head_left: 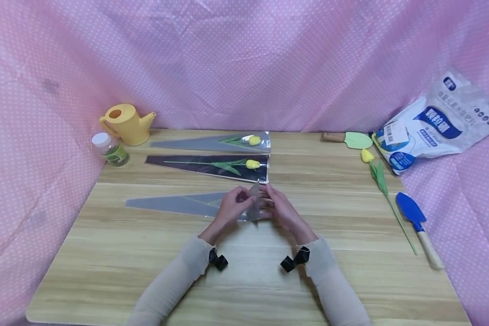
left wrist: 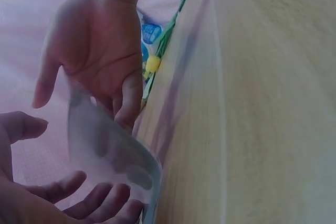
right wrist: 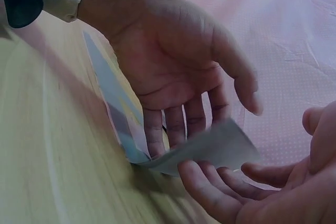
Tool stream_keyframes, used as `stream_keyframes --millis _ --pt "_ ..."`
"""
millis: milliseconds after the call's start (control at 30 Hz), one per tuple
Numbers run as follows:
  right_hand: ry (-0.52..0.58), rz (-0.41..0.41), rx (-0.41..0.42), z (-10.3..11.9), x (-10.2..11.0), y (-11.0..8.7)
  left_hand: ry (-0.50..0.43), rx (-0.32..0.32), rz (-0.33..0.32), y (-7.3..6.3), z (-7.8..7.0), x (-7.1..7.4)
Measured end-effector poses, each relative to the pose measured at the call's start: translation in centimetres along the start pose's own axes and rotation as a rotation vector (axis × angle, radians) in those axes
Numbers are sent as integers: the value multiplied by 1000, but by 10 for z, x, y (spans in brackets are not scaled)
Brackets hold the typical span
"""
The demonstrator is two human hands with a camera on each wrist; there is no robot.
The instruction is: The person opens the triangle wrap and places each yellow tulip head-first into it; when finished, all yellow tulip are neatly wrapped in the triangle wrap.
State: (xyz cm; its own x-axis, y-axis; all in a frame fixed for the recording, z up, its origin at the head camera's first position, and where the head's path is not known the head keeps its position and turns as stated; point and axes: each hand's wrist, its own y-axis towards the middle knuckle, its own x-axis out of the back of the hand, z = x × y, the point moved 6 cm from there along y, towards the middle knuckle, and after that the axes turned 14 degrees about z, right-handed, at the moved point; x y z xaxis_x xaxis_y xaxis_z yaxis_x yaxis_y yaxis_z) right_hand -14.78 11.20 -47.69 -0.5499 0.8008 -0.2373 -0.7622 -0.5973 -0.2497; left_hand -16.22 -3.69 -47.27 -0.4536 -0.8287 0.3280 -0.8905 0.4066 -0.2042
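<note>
My left hand and right hand face each other at the right end of the grey sleeve, fingers loosely extended, thumbs apart from them. The sleeve's body lies flat on the worktop; its raised end stands between my hands, one each side, presumably so the film cannot flop over. That film veils some fingertips, so I can't be sure how firmly they bear on it. Beyond the grey sleeve lie the black sleeve and far sleeve, each with a yellow tulip along it, likely set there to leave me space. Well right of the grey sleeve, a loose tulip lies near the trowel.
</note>
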Motion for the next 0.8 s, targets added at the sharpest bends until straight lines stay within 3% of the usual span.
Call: stream_keyframes --millis 400,800 --pt "36 0 -46 -1 -6 -1 2 -8 26 3 1 -2" --pt "26 -2 -50 -4 -5 0 -39 37 -24 0 10 6"
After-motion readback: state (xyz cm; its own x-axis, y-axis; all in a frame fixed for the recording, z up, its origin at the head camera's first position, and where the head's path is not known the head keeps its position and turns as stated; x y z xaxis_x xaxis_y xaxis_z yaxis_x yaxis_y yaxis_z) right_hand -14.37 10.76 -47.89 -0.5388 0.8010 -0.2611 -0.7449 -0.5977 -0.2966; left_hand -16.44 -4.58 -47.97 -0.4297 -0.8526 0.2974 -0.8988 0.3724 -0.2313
